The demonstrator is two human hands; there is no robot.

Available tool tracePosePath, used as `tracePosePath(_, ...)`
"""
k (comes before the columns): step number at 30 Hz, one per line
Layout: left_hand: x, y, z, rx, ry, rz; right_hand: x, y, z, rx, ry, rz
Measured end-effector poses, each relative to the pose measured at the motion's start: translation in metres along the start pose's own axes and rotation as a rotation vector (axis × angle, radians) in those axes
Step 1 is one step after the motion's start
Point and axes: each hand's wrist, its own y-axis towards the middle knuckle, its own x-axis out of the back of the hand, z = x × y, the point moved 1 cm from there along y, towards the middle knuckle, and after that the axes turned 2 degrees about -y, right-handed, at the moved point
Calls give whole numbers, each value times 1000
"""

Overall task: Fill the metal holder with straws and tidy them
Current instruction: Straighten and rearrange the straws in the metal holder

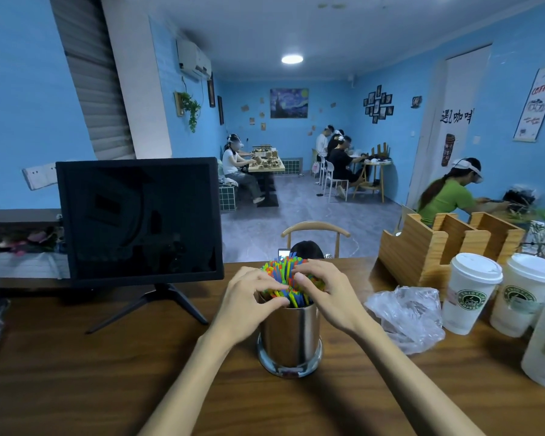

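Wood counter [107, 388]: both hands grip straws [280, 272] in metal holder [290, 335], monitor [139, 218] left, cups [472, 291] & bag [406, 316] right.

Two bare forearms reach in from the lower edge, slim and uncovered up to the frame's border; no sleeve, cuff or glove shows. The left grip [249, 295] and right grip [326, 292] carry short, unpainted nails

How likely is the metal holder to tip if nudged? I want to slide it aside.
The metal holder probably resists tipping: it shows a wider base ring on the table. The straws stand well above its rim, so it may be top-heavy. Its shiny wall looks slippery.
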Motion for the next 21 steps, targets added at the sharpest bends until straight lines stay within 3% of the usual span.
tracePosePath(5,3,4,-6,-10,-3,-50,-2,-2,3,58,9,-60)
tracePosePath(16,2,2,-17,50,58,-161,-5,-5,6,80,-21,-8)
tracePosePath(21,7,7,-20,232,-256,-91,-13,-2,9,71,-44,1)
